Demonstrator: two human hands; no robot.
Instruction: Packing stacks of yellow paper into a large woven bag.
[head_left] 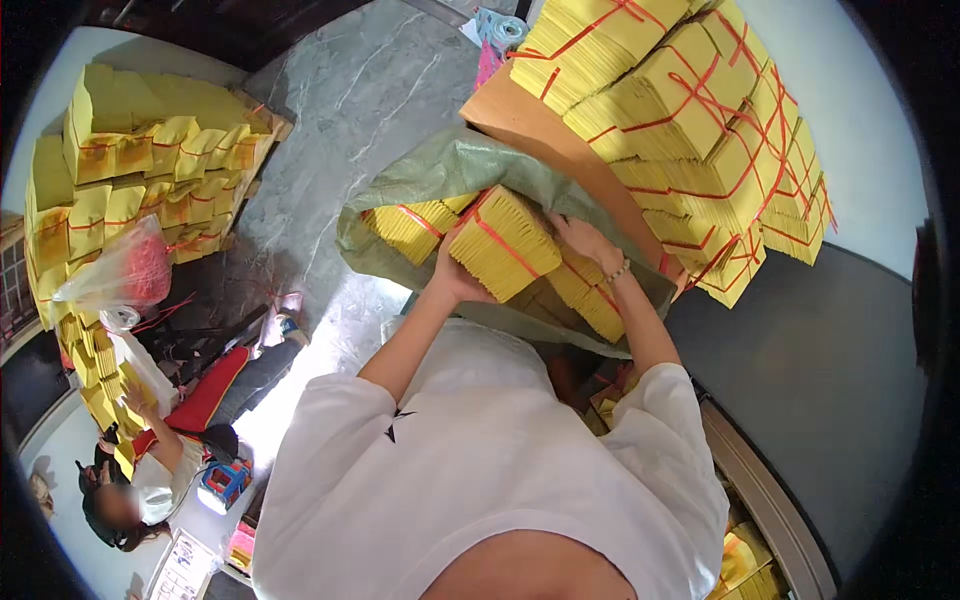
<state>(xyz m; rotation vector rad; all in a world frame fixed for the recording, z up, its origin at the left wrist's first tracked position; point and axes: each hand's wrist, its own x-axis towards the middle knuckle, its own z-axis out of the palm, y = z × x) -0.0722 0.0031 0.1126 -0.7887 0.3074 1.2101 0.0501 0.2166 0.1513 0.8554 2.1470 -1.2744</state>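
A thick bundle of yellow paper (512, 250), tied with a red strip, is held tilted in the mouth of an open green woven sack (415, 165). My left hand (460, 272) is closed around its left and lower side. On the far right side, my right hand (585, 243) presses its fingers against the bundle; part of those fingers is hidden. More yellow paper bundles (408, 232) with red ties lie inside the sack, on both sides of the held one. The sack's bottom is out of sight.
Tall stacks of red-tied yellow paper (680, 120) stand on a wooden board (560, 150) at the right. Further yellow stacks (130, 150) line the left wall, with a clear bag of red material (140, 270). A co-worker in a red apron (210, 390) sits lower left, near a blue-red box (224, 485).
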